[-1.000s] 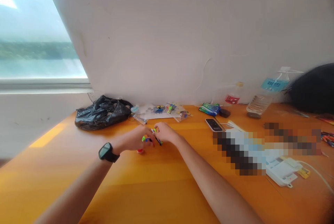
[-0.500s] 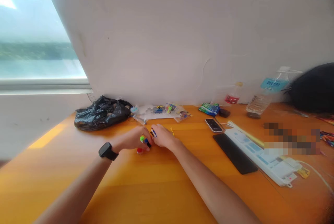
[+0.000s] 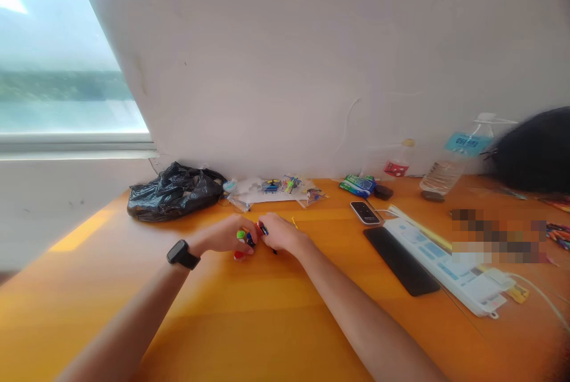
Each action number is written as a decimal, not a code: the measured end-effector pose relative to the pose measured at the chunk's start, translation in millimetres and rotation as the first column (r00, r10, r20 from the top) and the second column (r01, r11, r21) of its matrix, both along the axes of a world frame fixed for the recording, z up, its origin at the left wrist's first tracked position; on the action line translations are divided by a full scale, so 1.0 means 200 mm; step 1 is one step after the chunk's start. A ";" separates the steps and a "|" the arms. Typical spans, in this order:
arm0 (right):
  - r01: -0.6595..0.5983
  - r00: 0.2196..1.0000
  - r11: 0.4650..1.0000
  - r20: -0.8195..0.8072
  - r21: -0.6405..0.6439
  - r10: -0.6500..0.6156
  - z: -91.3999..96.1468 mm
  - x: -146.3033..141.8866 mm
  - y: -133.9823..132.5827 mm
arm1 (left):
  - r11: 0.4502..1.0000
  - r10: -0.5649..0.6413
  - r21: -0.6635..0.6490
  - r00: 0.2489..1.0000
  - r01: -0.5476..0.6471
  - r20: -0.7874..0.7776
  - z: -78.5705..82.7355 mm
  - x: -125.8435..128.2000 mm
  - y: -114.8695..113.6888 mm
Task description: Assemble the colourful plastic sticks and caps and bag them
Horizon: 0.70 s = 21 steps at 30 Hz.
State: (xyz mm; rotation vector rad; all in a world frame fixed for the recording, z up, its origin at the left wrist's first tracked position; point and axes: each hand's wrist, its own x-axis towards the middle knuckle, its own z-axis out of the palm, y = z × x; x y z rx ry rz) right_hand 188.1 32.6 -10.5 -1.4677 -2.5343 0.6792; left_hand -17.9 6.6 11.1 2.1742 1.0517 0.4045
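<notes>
In the head view, my left hand (image 3: 231,233), with a black watch at its wrist, is closed on a small toy with a green round part (image 3: 241,234), dark blue in the middle and a red-and-white part below. My right hand (image 3: 279,231) is right beside it, fingers bent around a small dark blue, white and red piece (image 3: 263,228). A thin dark tip (image 3: 275,251) sticks out under the right hand. The two hands nearly touch, and the fingers hide much of both pieces, so I cannot tell whether they are joined.
A black plastic bag (image 3: 176,193) stands at the back left. Small bagged parts on a white sheet (image 3: 267,197) lie behind my hands. To the right are a blue-green packet (image 3: 357,186), a white device (image 3: 365,212), a black phone-like slab (image 3: 401,261), a power strip (image 3: 439,263) and bottles (image 3: 454,159).
Both hands stay at nearly the same spot. The piece at my right hand has turned, so red shows at the fingertips and a dark tip appears below.
</notes>
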 end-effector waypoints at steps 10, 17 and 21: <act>-0.234 0.967 0.971 -0.121 -0.050 0.226 0.10 0.00 -0.02 | 0.999 0.032 0.016 0.999 -0.032 -0.043 0.04 -0.10 0.02; -0.252 0.968 0.964 -0.044 -0.082 0.249 0.13 -0.05 -0.07 | 1.000 0.017 0.007 0.999 -0.017 -0.027 0.02 -0.11 0.03; -0.261 0.965 0.961 -0.021 -0.095 0.260 0.16 -0.04 -0.07 | 1.000 -0.011 -0.003 1.000 0.011 -0.027 0.04 -0.10 0.02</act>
